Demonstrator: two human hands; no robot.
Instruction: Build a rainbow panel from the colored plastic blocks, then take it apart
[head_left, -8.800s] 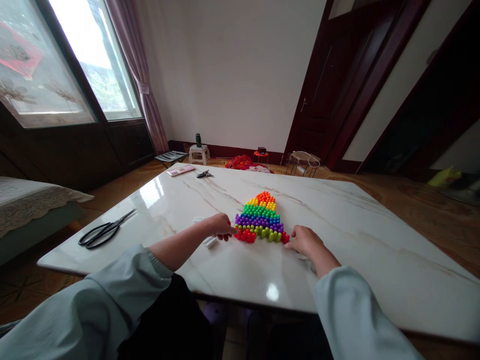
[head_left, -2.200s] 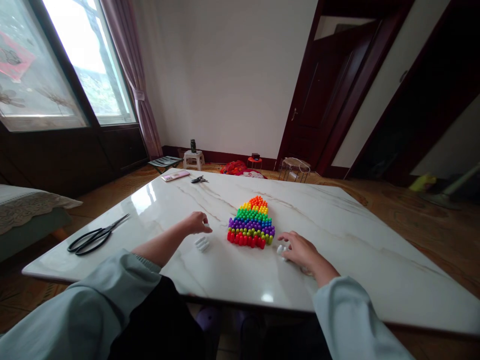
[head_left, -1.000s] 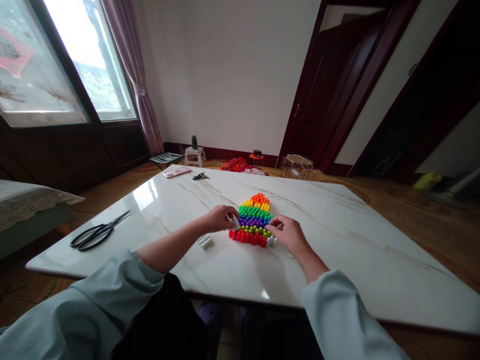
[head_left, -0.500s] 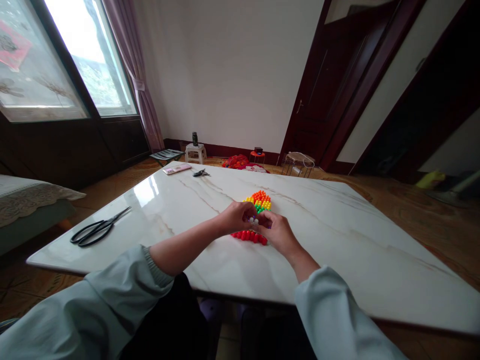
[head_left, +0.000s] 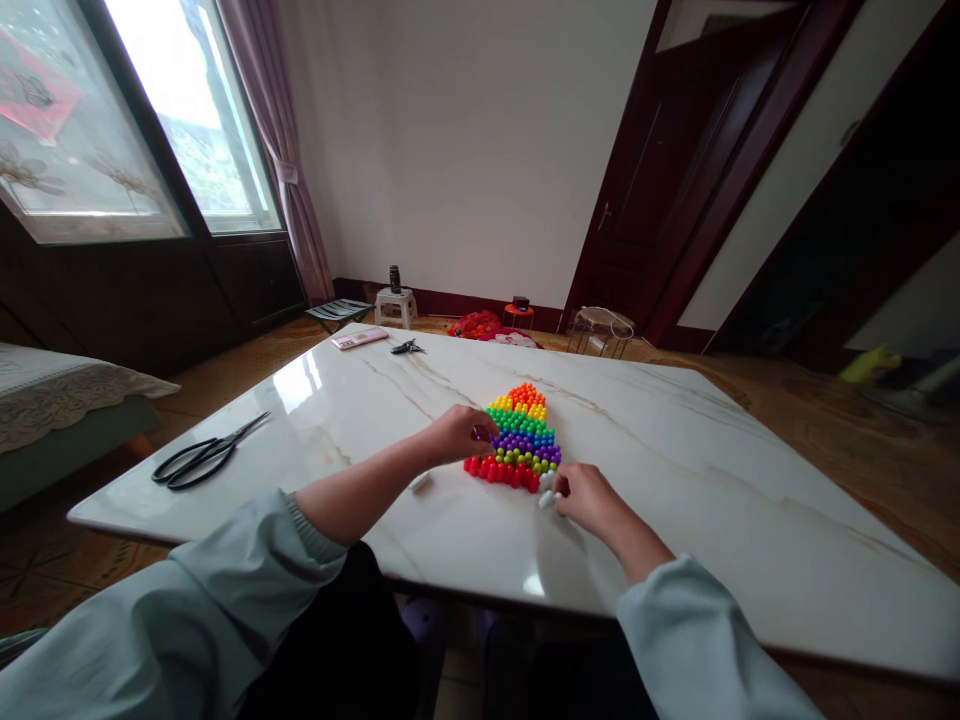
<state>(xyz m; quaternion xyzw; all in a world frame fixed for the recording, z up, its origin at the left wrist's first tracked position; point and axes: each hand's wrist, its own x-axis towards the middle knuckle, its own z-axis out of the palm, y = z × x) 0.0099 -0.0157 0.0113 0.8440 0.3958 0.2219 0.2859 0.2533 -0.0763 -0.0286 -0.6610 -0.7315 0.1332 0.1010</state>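
**Rainbow bead piece on desk, both hands on it or close by**

Multicoloured piece of round plastic beads (head_left: 523,425) sits on the white marble-look desk (head_left: 712,470), in front of the person. Narrow orange end is far side; then yellow, green, blue, purple, olive, and a red row nearest.

Left hand (head_left: 456,435): fingers curled in at the piece's left edge, roughly at the purple band. Can't tell if it grips anything.

Right hand (head_left: 591,496): thumb and fingertips pinching small glossy white beads (head_left: 547,498), just beside the right end of the red row.

Small white pieces (head_left: 421,483) lie left of the red row, near the left forearm; detail too small to read.

Farther out, same desk: black-handled metal scissors (head_left: 212,453) at left, tips pointing away; pink-and-white phone (head_left: 360,338) at the far left corner; small dark pliers-like tool (head_left: 407,347) beside it.

Beyond the desk: white plastic stool (head_left: 395,308) carrying a dark cylindrical container (head_left: 394,279).
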